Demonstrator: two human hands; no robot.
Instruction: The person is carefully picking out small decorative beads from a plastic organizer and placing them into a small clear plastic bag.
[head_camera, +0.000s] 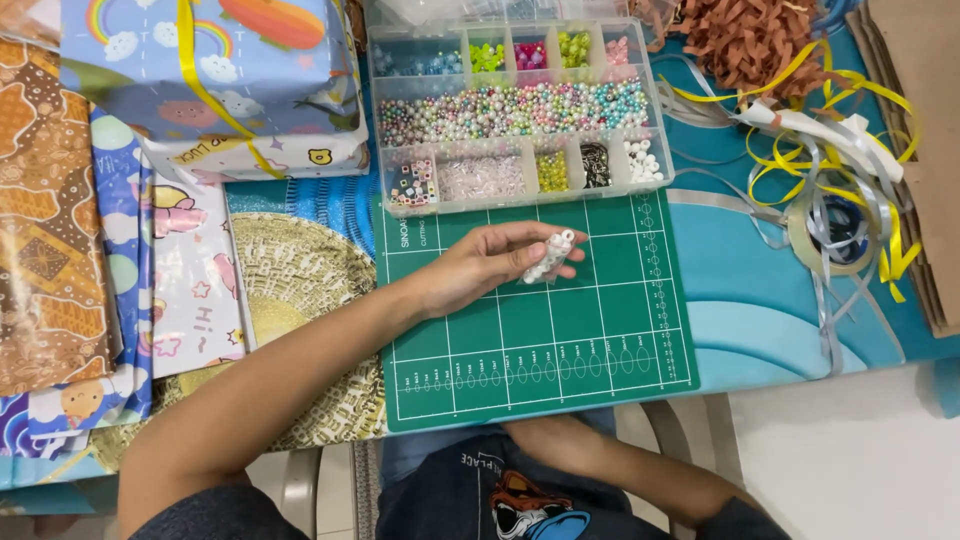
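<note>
Over the green cutting mat (560, 340), left hand (480, 265)'s grip pinches white beads (548, 258).

beads (548, 257): glossy white | mat (540, 340): matt green | organizer (520, 110): clear plastic

At the bottom of the frame, the person is wearing a dark T-shirt (520, 500) with short sleeves, both arms showing bare below them. A cartoon print (535, 512) in orange, white and blue is showing on its front, with pale lettering curving above it.
</note>
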